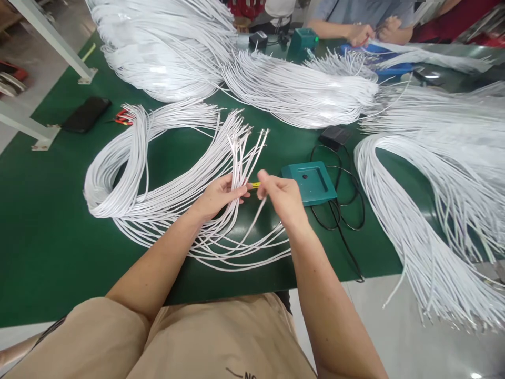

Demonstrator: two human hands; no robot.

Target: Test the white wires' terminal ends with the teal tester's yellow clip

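My left hand point(219, 196) is closed around a sheaf of thin white cables point(165, 179) that loops away to the left over the green table point(47, 237). My right hand point(281, 196) pinches a single white cable point(258, 210) close to its stripped end. A small yellow piece point(255, 185) shows between the two hands. The bundle's cut ends point(252, 138) fan out just beyond my fingers.
A teal box point(313, 181) with a black cord point(343, 210) sits right of my hands. Big white cable heaps lie at the back point(165, 47) and right point(434, 221). A black phone point(86, 113) and red cutters point(123, 119) lie far left. Another person's hands point(373, 32) work opposite.
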